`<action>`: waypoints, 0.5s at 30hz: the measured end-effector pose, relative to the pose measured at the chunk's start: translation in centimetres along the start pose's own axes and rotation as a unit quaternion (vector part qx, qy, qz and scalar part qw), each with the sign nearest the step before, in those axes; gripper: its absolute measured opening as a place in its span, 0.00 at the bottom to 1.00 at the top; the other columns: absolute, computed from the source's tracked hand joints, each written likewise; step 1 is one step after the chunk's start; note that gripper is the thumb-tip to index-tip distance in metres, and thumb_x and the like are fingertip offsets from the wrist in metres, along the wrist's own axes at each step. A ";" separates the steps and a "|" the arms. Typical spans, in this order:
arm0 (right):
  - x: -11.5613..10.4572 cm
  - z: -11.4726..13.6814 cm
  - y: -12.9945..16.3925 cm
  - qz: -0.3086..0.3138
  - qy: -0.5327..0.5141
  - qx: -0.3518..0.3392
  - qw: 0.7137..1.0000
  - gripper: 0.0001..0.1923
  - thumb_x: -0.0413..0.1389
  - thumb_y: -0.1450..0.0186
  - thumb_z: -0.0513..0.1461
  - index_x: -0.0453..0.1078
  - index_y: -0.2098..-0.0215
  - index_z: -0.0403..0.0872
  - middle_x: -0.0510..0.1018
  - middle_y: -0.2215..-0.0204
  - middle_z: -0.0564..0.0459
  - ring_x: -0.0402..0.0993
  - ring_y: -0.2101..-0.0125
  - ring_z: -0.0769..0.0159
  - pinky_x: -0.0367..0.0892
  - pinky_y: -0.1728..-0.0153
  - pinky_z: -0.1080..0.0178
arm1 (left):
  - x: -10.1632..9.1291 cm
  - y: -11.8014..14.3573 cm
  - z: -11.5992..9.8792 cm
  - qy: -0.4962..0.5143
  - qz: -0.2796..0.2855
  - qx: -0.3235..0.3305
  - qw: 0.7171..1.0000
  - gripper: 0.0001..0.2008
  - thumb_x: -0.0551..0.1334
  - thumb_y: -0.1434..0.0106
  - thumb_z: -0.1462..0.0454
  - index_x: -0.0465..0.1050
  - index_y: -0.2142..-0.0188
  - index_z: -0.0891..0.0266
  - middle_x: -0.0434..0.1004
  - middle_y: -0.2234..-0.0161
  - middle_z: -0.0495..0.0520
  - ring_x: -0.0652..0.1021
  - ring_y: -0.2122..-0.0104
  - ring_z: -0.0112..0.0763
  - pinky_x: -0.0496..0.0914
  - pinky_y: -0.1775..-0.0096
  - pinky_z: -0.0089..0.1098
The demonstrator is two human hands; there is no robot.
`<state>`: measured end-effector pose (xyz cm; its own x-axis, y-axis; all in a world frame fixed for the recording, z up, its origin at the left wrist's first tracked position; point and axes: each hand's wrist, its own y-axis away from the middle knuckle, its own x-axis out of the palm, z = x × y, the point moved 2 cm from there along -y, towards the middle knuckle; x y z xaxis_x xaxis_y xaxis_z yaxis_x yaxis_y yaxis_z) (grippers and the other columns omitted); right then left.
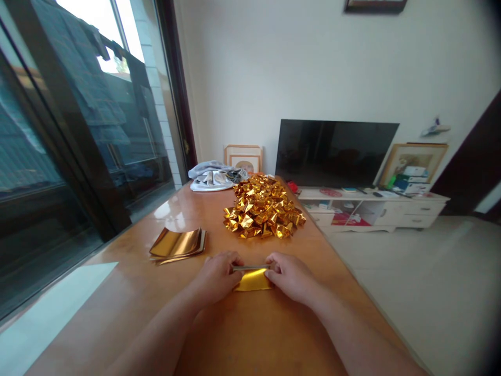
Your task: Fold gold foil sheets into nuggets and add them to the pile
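A sheet of gold foil paper (253, 281) lies between my two hands at the near part of the table, its far edge rolled or folded up into a narrow strip. My left hand (219, 272) pinches the strip's left end with thumb and fingers. At the other end, my right hand (288, 272) grips the same strip. Beyond my hands rises a heap of folded gold foil pieces (264, 206). A stack of flat gold foil sheets (178, 244) rests left of my left hand, apart from it.
The wooden table (258, 339) is long, with its right edge beside my right arm. A pale sheet (58, 308) covers its left front. Grey-white cloth (211, 177) lies at the far end. A television (334, 151) stands on a white cabinet (422, 209). Glass doors line the left.
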<state>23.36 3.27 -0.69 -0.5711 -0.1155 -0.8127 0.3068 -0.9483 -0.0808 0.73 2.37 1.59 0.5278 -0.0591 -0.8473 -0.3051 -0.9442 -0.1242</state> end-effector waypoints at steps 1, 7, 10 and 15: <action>0.1 0.0 0.0 -0.003 0.003 -0.001 1.000 0.10 0.59 0.36 0.42 0.69 0.56 0.52 0.77 0.72 0.57 0.68 0.73 0.69 0.48 0.75 0.67 | 0.1 0.0 0.0 0.000 0.001 -0.004 1.000 0.09 0.60 0.42 0.65 0.75 0.62 0.58 0.79 0.63 0.51 0.76 0.64 0.34 0.63 0.65 0.29; 0.3 0.3 0.0 -0.015 0.042 0.000 0.999 0.08 0.59 0.37 0.43 0.71 0.59 0.51 0.77 0.71 0.56 0.68 0.73 0.69 0.47 0.75 0.66 | 0.4 0.0 0.1 -0.007 -0.001 0.007 1.000 0.13 0.60 0.48 0.68 0.75 0.62 0.58 0.79 0.61 0.52 0.76 0.62 0.35 0.62 0.66 0.29; 0.3 0.4 0.0 -0.017 0.049 0.002 0.999 0.08 0.58 0.37 0.44 0.71 0.60 0.52 0.77 0.71 0.56 0.68 0.73 0.68 0.47 0.75 0.66 | 0.3 0.1 -0.2 -0.010 0.006 0.005 1.000 0.10 0.59 0.46 0.67 0.76 0.65 0.58 0.79 0.63 0.51 0.76 0.63 0.34 0.62 0.67 0.28; 0.0 0.8 0.1 -0.033 0.059 0.006 0.998 0.13 0.59 0.37 0.44 0.70 0.54 0.51 0.77 0.69 0.55 0.69 0.72 0.68 0.49 0.73 0.66 | 0.1 0.2 -0.6 0.001 0.029 -0.024 0.999 0.08 0.59 0.45 0.65 0.76 0.66 0.57 0.80 0.67 0.50 0.77 0.66 0.34 0.63 0.67 0.28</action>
<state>22.80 2.98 -0.26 -0.4966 -0.0188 -0.8678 0.2620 -0.9564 -0.1292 1.18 2.00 1.74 0.5114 -0.1148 -0.8517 -0.2974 -0.9534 -0.0500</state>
